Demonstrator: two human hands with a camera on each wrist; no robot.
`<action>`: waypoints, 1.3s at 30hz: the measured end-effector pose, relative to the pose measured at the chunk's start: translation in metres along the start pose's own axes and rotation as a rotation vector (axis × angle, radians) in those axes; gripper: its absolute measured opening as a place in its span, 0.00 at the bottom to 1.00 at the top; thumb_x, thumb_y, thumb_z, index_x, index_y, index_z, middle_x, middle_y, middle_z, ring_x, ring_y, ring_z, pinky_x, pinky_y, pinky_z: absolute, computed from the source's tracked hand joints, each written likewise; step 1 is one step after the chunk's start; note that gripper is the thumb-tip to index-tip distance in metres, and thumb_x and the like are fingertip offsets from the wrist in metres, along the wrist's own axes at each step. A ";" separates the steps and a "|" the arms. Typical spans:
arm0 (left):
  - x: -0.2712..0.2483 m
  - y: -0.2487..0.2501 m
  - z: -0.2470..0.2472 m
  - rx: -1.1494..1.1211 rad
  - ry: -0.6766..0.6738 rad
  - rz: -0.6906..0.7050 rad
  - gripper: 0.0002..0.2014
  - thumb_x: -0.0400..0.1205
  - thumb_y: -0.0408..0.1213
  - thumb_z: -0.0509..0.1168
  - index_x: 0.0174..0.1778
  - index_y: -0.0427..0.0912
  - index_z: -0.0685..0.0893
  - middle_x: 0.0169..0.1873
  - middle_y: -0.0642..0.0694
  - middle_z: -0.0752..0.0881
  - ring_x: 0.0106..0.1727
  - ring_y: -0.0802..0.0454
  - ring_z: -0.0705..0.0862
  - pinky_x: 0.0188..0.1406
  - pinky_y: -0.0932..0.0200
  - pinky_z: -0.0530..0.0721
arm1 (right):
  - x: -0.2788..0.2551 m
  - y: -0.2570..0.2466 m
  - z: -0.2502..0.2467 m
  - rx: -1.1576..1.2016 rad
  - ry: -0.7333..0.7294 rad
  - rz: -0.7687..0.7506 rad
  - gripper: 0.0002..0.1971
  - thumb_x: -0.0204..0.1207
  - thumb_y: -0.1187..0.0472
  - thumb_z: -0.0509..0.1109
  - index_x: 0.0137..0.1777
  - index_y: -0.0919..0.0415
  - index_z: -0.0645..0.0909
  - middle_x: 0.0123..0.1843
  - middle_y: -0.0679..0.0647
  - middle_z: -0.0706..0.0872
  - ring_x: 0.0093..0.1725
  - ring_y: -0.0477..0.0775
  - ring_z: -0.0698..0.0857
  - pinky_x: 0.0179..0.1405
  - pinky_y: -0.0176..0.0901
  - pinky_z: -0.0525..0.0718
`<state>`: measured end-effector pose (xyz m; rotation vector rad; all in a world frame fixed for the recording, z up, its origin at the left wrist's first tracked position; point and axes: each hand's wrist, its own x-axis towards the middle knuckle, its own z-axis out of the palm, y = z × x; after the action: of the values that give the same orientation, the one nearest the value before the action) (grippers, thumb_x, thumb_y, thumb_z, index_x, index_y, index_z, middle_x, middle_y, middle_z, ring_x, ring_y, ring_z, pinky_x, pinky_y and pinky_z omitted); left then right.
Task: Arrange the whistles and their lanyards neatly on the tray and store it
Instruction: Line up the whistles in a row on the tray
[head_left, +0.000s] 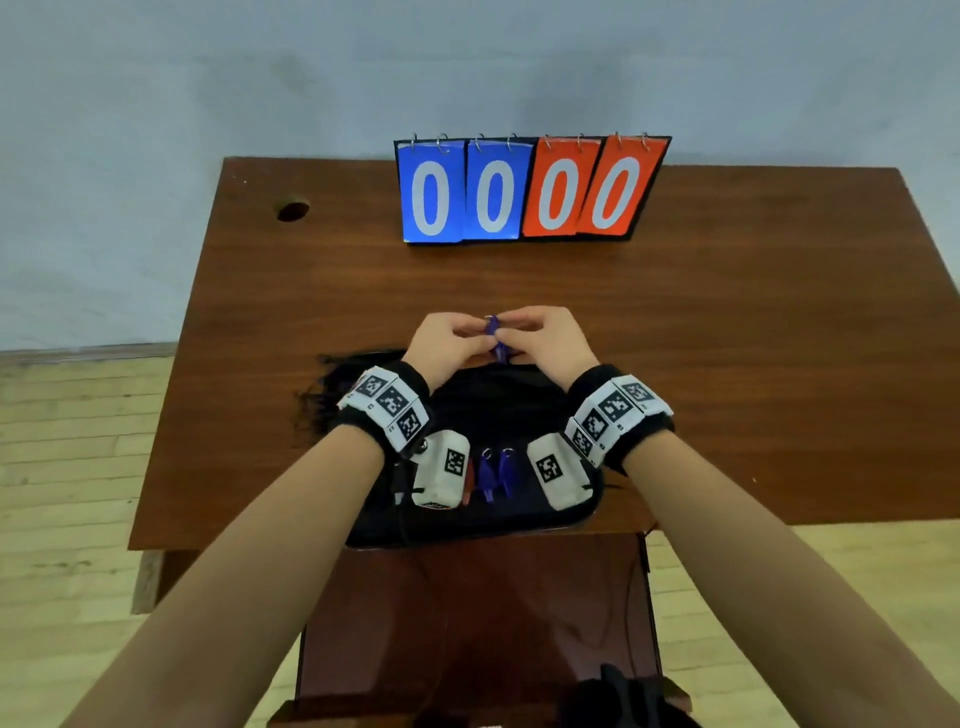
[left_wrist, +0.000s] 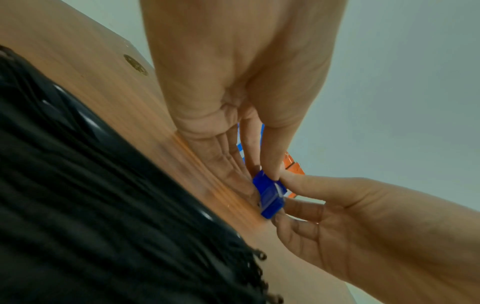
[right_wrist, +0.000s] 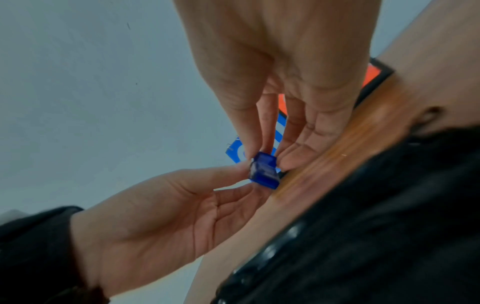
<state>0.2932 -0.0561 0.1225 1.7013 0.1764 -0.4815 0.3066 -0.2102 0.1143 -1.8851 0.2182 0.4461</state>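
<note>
Both hands hold one blue whistle (head_left: 495, 338) up over the far edge of the black tray (head_left: 467, 532). My left hand (head_left: 475, 332) pinches it from the left and my right hand (head_left: 517, 330) from the right. In the left wrist view the blue whistle (left_wrist: 271, 195) sits between the left thumb and fingers, and the right hand's fingertips (left_wrist: 288, 181) touch its other side. The right wrist view shows the same whistle (right_wrist: 263, 169). Two more blue whistles (head_left: 496, 475) lie on the tray between my wrists, beside a red one (head_left: 469, 486) that is half hidden. A bundle of black lanyards (head_left: 332, 395) lies at the tray's left end.
A flip scoreboard (head_left: 530, 192) reading 00 00 stands at the back of the brown table (head_left: 727, 338). A cable hole (head_left: 292, 210) is at the table's far left. Wooden floor lies on both sides, and a dark lower surface (head_left: 467, 613) sits below the front edge.
</note>
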 end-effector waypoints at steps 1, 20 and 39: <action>-0.004 -0.006 0.008 0.023 -0.011 -0.007 0.11 0.78 0.26 0.69 0.55 0.30 0.85 0.49 0.34 0.88 0.51 0.42 0.87 0.58 0.47 0.86 | -0.011 0.007 -0.003 0.006 -0.001 0.019 0.14 0.74 0.65 0.73 0.60 0.65 0.85 0.54 0.59 0.89 0.49 0.54 0.88 0.50 0.46 0.88; -0.095 -0.114 0.054 1.263 -0.035 0.154 0.40 0.75 0.60 0.66 0.80 0.49 0.61 0.74 0.51 0.68 0.76 0.50 0.62 0.71 0.51 0.60 | -0.092 0.122 -0.008 -0.212 -0.065 0.167 0.15 0.76 0.66 0.72 0.62 0.69 0.83 0.54 0.64 0.88 0.46 0.56 0.88 0.51 0.46 0.88; -0.086 -0.131 0.055 1.239 0.017 0.455 0.38 0.67 0.58 0.74 0.70 0.42 0.77 0.64 0.45 0.80 0.65 0.44 0.77 0.59 0.44 0.73 | -0.101 0.130 0.005 -0.358 -0.067 -0.007 0.18 0.77 0.59 0.71 0.67 0.58 0.80 0.48 0.56 0.84 0.48 0.52 0.82 0.53 0.41 0.81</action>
<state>0.1547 -0.0711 0.0326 2.8371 -0.6215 -0.2087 0.1665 -0.2574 0.0420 -2.2145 0.0901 0.5722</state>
